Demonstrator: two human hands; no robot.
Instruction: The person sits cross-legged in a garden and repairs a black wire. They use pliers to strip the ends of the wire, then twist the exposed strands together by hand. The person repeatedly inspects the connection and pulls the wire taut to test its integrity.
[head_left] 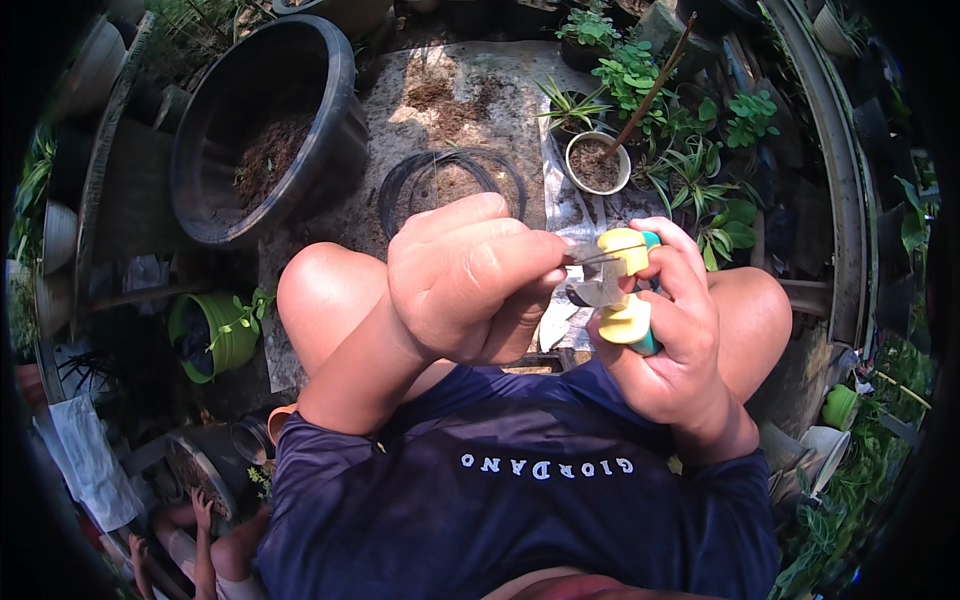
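Note:
In front of me my right hand [670,340] grips pliers [625,326] with yellow and green handles, upright with metal jaws toward the left. My left hand [465,285] is closed, its thumb and forefinger pinching a thin dark wire [578,260] at the jaws. The far end of the wire is hard to follow. Beyond my hands a loose coil of black wire [450,156] lies on a dirt-strewn grey ground [430,70], beside pale sheeting.
A large black tub [330,130] with soil stands at upper left, a green pot [210,350] at left. A cream pot [597,163] with a stick and several plants [700,180] fill the upper right. Another person's hands [200,505] are at lower left.

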